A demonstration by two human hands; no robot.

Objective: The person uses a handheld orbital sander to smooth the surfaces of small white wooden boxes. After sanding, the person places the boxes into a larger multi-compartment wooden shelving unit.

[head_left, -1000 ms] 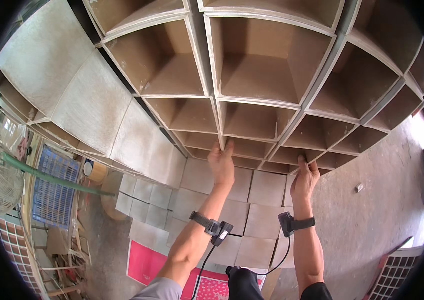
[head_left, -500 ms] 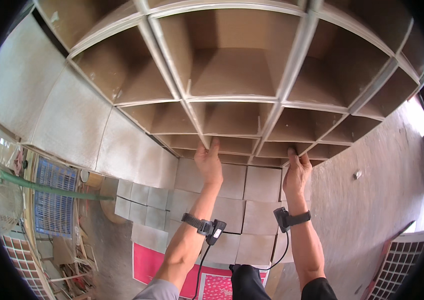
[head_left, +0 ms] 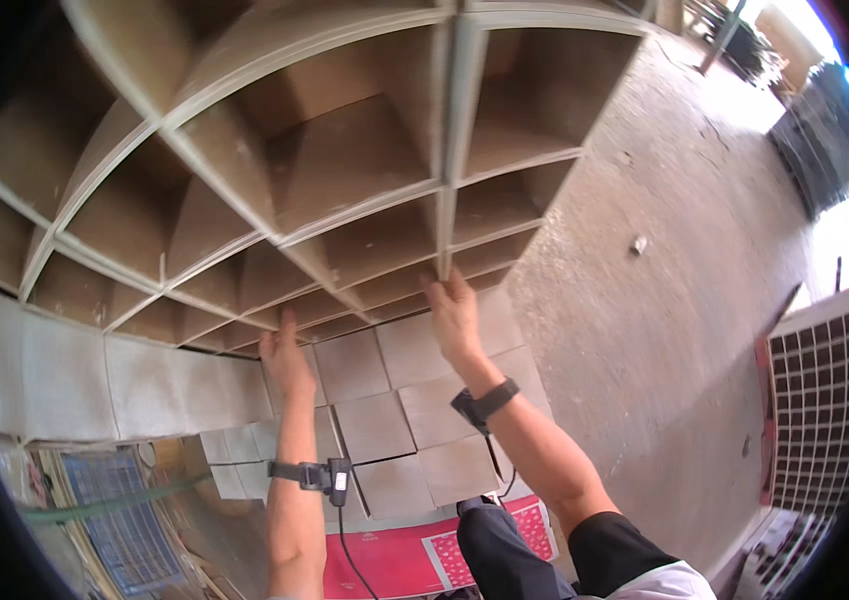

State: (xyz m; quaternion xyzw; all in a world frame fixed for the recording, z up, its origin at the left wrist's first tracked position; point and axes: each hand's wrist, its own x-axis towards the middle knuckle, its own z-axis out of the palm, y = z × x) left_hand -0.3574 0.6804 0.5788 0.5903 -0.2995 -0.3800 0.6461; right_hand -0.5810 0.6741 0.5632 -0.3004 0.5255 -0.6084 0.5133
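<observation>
A tall stack of open-fronted boxes (head_left: pixel 454 180), brown inside with pale rims, rises before me. My left hand (head_left: pixel 289 362) is closed on the rim of a box low in the stack, its fingertips partly hidden by the edge. Further right, my right hand (head_left: pixel 458 318) pinches the upright edge between low boxes, thumb and fingers on either side. Both arms reach forward, and each wrist wears a black strap with a small device and cable. Below my hands lie rows of pale square box tops or panels (head_left: pixel 369 425), touching or nearly touching one another.
More pale panels (head_left: pixel 149 385) line the left side. A blue plastic crate (head_left: pixel 129 525) and a green pipe (head_left: pixel 114 500) are at lower left. Concrete floor (head_left: pixel 634 350) stretches right, towards a white grid rack (head_left: pixel 824 390). A pink printed sheet (head_left: pixel 384 560) lies by my legs.
The view has turned to the right, so the stack appears shifted left and tilted, and more floor shows. Both hands are still at the low box edges.
</observation>
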